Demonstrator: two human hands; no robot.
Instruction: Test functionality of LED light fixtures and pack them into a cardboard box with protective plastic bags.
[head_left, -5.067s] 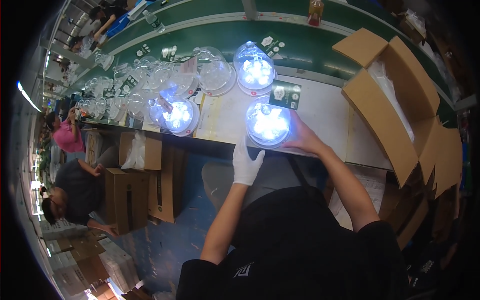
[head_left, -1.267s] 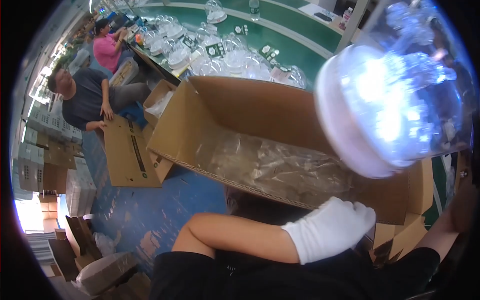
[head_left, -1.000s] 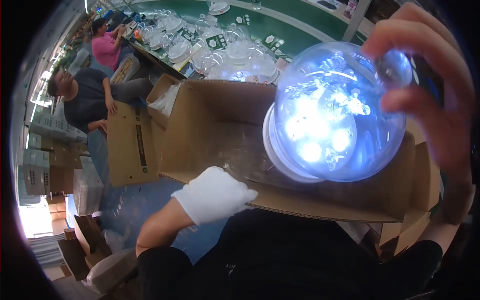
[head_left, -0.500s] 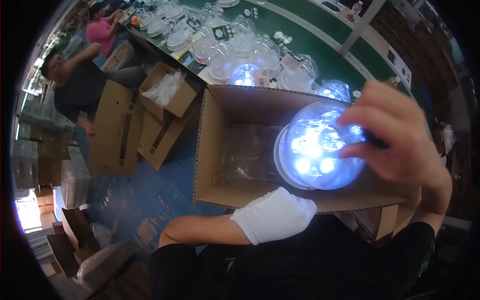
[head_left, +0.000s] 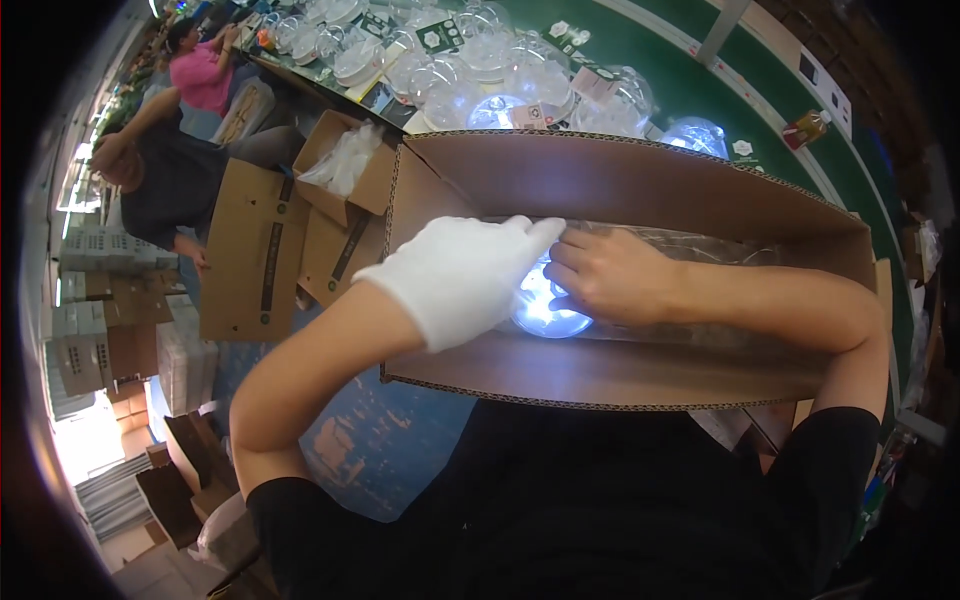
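A lit, clear globe-shaped lamp (head_left: pixel 548 318) is down inside an open cardboard box (head_left: pixel 640 388), glowing white-blue. My bare right hand (head_left: pixel 615 277) reaches in from the right with its fingers curled over the lamp's top. From the left, my white-gloved left hand (head_left: pixel 475 265) bends round the lamp's other side, its fingertips meeting those of my right hand. Both hands cover much of the lamp. Clear plastic film (head_left: pixel 690 240) lies along the inside of the box.
Beyond the box, a green workbench (head_left: pixel 690 85) carries many clear domed lamps (head_left: pixel 485 55), several of them lit. A smaller carton (head_left: pixel 345 165) with white plastic bags stands to the left. Two people (head_left: pixel 150 165) sit farther left. Stacked cartons (head_left: pixel 85 330) line the left side.
The lamp has gone down into the box, toward its left part, with my right hand. My left hand has left the box's near rim and come inside to the lamp.
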